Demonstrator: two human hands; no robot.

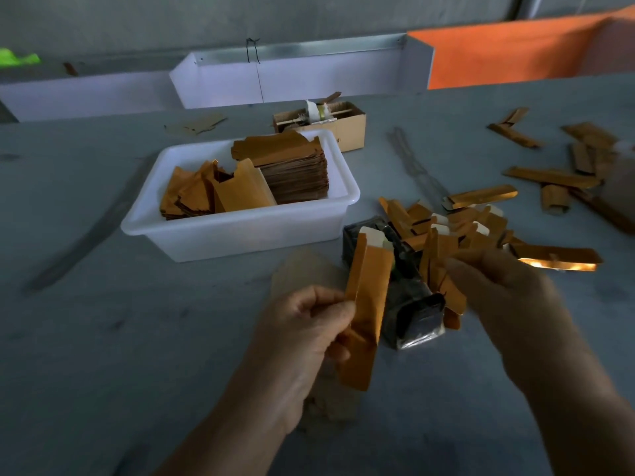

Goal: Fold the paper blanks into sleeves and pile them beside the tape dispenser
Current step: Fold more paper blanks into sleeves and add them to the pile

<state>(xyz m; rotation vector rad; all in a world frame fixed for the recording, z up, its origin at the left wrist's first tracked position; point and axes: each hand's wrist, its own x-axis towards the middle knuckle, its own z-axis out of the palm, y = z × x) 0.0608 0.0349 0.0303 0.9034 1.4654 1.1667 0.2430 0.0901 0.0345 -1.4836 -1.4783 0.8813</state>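
A folded sleeve [366, 304] pinched upright in the left hand [302, 341], beside the dispenser [405, 290].

The step is judged to be folding or taping; release onto the pile [457, 225] is called for next. The blurred right hand [498, 283] appears curled about another sleeve. Blanks [292, 166] are kept in the tub [240, 231].

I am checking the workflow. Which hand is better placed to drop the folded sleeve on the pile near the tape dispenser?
Probably the left hand: it pinches the folded orange paper sleeve just beside the dark tape dispenser. The right hand is blurred over the pile of orange sleeves.
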